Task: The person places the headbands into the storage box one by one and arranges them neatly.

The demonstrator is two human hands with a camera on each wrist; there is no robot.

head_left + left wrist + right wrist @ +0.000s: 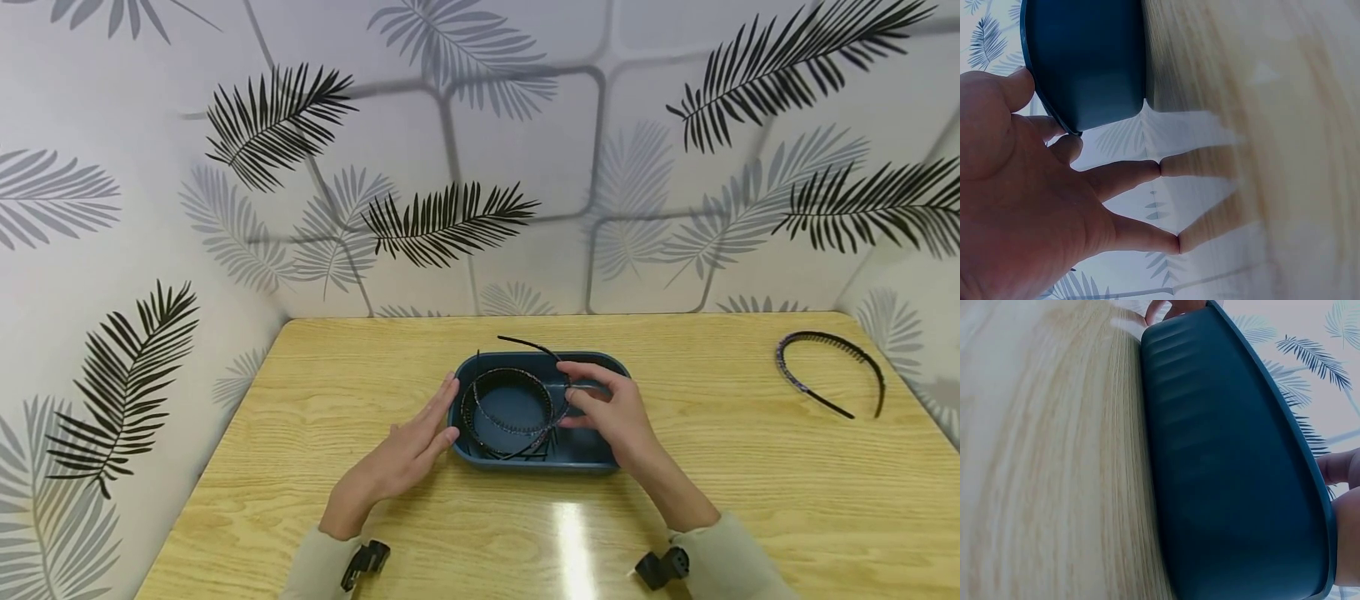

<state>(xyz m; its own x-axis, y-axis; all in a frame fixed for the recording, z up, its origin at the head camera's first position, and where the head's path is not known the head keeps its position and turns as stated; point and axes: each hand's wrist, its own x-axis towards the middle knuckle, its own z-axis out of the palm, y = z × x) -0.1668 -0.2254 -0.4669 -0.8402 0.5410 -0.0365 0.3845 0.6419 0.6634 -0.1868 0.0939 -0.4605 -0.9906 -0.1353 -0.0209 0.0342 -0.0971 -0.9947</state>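
Observation:
A dark blue oblong bin (592, 454) stands on the table with several dark headbands (471, 429) in its left half. Against the bin's left end rests my left hand (411, 446), its fingers straight. In the left wrist view, that hand (1035, 194) touches the bin's rim (1027, 47), and two fingertips meet the tabletop. Over the bin's right half, my right hand (611, 408) pinches a thin glittery headband (528, 343), one end of which sticks up past the far rim. The right wrist view shows mostly the bin's side (1229, 462), which hides the held headband.
Another headband (785, 367), toothed and with a glittery purple part, lies at the right of the wooden table (720, 467). Behind the table's far edge rises a wall (525, 150) with a leaf pattern.

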